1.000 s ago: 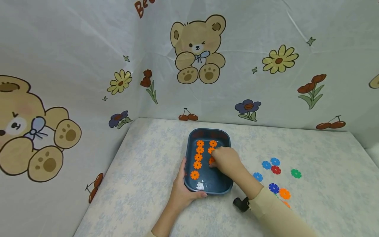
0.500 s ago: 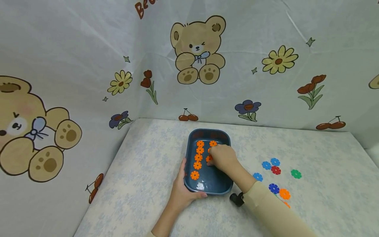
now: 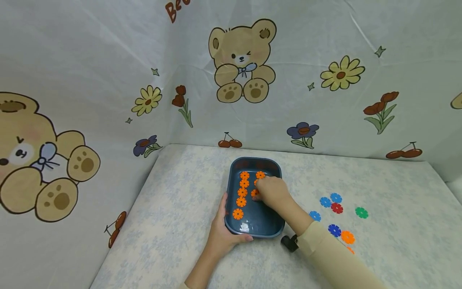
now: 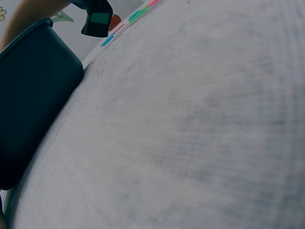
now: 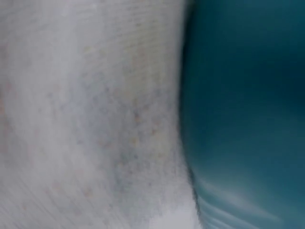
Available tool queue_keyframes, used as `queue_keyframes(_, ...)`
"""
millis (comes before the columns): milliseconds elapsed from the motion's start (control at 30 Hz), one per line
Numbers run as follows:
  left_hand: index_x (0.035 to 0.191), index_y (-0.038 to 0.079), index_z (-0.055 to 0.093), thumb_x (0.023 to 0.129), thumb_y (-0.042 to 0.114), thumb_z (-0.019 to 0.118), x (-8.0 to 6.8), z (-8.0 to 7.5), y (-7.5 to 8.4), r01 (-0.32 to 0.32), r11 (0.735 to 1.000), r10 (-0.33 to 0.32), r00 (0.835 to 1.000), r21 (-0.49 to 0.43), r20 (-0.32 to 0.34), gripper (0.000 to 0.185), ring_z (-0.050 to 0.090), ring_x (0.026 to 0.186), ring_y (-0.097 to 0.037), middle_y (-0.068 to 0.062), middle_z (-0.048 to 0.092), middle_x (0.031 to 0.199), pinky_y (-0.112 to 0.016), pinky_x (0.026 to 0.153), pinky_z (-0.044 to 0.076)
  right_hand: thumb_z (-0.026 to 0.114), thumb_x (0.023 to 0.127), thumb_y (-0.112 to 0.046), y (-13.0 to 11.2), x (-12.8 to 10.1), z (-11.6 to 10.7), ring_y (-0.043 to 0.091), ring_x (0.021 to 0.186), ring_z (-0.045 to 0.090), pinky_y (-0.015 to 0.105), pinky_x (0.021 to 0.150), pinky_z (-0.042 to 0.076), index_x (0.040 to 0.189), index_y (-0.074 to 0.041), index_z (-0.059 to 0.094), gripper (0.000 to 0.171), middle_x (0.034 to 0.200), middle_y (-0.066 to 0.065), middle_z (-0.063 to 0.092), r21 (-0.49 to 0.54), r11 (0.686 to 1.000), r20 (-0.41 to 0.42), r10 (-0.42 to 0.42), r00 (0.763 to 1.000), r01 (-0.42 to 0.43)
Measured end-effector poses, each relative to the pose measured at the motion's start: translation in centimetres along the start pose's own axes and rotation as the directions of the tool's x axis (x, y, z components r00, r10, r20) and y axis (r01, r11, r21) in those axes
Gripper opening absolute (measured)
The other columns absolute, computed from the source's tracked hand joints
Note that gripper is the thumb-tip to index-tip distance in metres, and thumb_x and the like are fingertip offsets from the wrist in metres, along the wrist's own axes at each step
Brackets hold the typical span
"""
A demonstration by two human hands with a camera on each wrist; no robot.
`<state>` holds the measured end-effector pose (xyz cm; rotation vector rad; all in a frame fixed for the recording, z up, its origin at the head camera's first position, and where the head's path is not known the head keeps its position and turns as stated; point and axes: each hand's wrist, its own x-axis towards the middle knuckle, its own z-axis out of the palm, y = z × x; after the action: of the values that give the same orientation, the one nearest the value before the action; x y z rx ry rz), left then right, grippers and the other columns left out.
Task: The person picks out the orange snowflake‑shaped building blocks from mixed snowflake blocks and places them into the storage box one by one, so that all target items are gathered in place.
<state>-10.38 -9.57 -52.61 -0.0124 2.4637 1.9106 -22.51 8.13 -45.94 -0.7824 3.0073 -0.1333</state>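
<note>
Head | left hand [image 3: 221, 235] grips tray [image 3: 231, 222] | right hand [image 3: 273, 192] hides its grasp, unclear

Bare table [image 3: 173, 208] lies open left of the blue tray [image 3: 252, 232]; to its right, scattered flower discs [image 3: 335, 207] dot the surface, and cloth walls [image 3: 108, 80] close the far and left sides

I see a dark blue tray [image 3: 254, 230] with round corners sitting flat on the table. Inside it lie little orange flower pieces [image 3: 241, 202]. Five of them make a neat line down the left side. More orange ones lie on the right side, near the far end. One orange piece [image 3: 254, 193] peeks out in the middle, partly hidden.
</note>
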Motion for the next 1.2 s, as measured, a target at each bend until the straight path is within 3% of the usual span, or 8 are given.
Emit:
queue_keyframes(367,0.156,0.045,0.010,0.061,0.039,0.095,0.0,0.0,0.0,0.000,1.000,0.000,1.000,-0.001,0.005,0.128,0.033,0.146,-0.023,0.008,0.022,0.164,-0.053,0.115,0.033,0.082,0.081,-0.035,-0.1,-0.5,-0.1,0.015,0.052,0.048,0.033,0.050,0.046,0.064,-0.014,0.063,0.033,0.057,-0.002,0.051,-0.023,0.998,-0.004,-0.051,0.999,0.051)
queue_keyframes(633,0.157,0.043,0.011,0.060,0.038,0.096,0.0,0.0,0.0,-0.010,1.000,0.010,1.000,-0.007,-0.001,0.129,0.033,0.146,-0.021,0.008,0.023,0.164,-0.053,0.116,0.032,0.081,0.082,-0.029,0.1,-0.4,0.2,0.015,0.052,0.048,0.032,0.051,0.048,0.066,-0.012,0.067,0.028,0.057,-0.001,0.056,-0.035,0.997,-0.054,-0.070,0.996,0.068)
queue_keyframes(833,0.157,0.042,0.011,0.060,0.038,0.096,0.0,0.0,0.0,-0.011,1.000,0.011,1.000,-0.002,-0.007,0.129,0.034,0.145,-0.022,0.008,0.023,0.164,-0.053,0.115,0.033,0.082,0.082,-0.029,0.3,-0.8,-0.4,0.013,0.053,0.049,0.031,0.051,0.046,0.069,-0.013,0.069,0.024,0.060,-0.002,0.058,0.013,0.995,-0.066,-0.101,0.993,0.102)
queue_keyframes(933,0.157,0.042,0.011,0.060,0.037,0.096,0.0,0.0,0.0,-0.013,1.000,0.013,1.000,-0.003,-0.007,0.129,0.034,0.145,-0.022,0.007,0.023,0.164,-0.053,0.115,0.033,0.082,0.081,-0.031,0.4,-1.5,-1.2,0.013,0.063,0.060,0.031,0.058,0.052,0.083,-0.013,0.075,0.019,0.073,-0.002,0.069,0.077,0.988,-0.104,-0.125,0.987,0.134)
queue_keyframes(1067,0.157,0.042,0.012,0.059,0.037,0.096,0.0,0.0,0.0,-0.022,1.000,0.022,1.000,0.003,-0.009,0.130,0.037,0.143,-0.023,0.006,0.025,0.164,-0.053,0.113,0.034,0.081,0.082,-0.035,1.1,-3.4,-2.5,0.012,0.078,0.066,0.031,0.069,0.056,0.107,-0.013,0.077,0.033,0.094,-0.002,0.074,0.156,0.976,-0.136,-0.129,0.982,0.150)
queue_keyframes(1200,0.158,0.040,0.012,0.058,0.037,0.097,0.0,0.1,0.0,-0.030,1.000,0.030,1.000,0.002,-0.009,0.131,0.037,0.143,-0.023,0.005,0.026,0.164,-0.053,0.113,0.034,0.080,0.082,-0.036,2.7,-6.1,-3.5,0.009,0.075,0.061,0.026,0.066,0.052,0.115,-0.014,0.074,0.039,0.093,-0.004,0.071,0.208,0.972,-0.124,-0.088,0.988,0.112)
